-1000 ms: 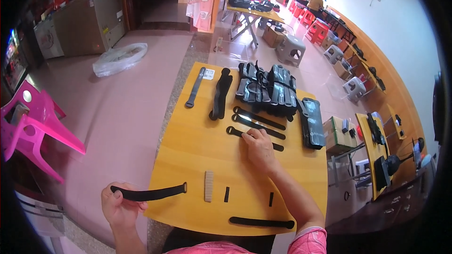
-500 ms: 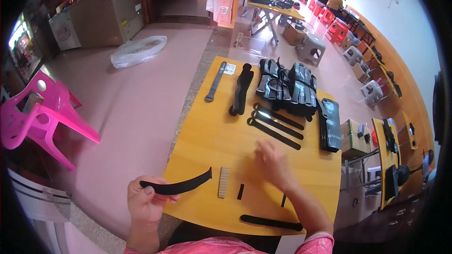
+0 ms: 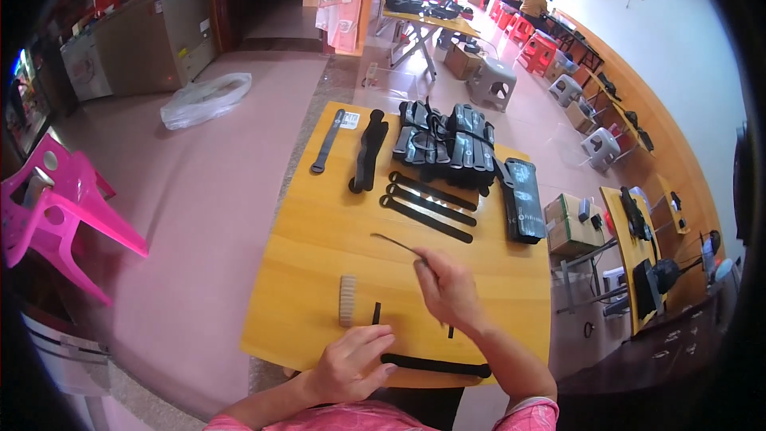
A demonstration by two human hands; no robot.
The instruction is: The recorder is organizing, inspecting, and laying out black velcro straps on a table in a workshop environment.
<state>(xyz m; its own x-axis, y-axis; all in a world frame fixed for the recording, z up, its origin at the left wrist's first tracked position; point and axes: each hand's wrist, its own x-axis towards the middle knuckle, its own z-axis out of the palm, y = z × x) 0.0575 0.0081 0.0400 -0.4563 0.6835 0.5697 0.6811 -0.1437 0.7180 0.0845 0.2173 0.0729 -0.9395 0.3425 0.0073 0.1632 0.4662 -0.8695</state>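
Observation:
My right hand (image 3: 447,283) is closed on one end of a thin dark strap (image 3: 396,243), which reaches up and left over the table, seen nearly edge-on. My left hand (image 3: 353,363) is low at the table's front edge, thumb and fingers apart beside the left end of a long black strap (image 3: 439,365). Past its fingertips lies a short black strip (image 3: 377,313); another short strip (image 3: 451,332) is partly hidden by my right wrist. A beige ribbed strip (image 3: 347,301) stands out to the left. Three black straps with looped ends (image 3: 427,218) lie side by side farther away.
Bundled grey-black straps (image 3: 447,144) and a wrapped black bundle (image 3: 524,201) occupy the table's far side. Folded black straps (image 3: 369,152) and a single grey strap (image 3: 327,142) lie far left. A pink chair (image 3: 68,211) is left of the table; a carton (image 3: 574,223) stands right.
My left hand has moved right and down and no longer holds the black strap. A strap now extends from my right hand. The whole view has shifted, moving the table left.

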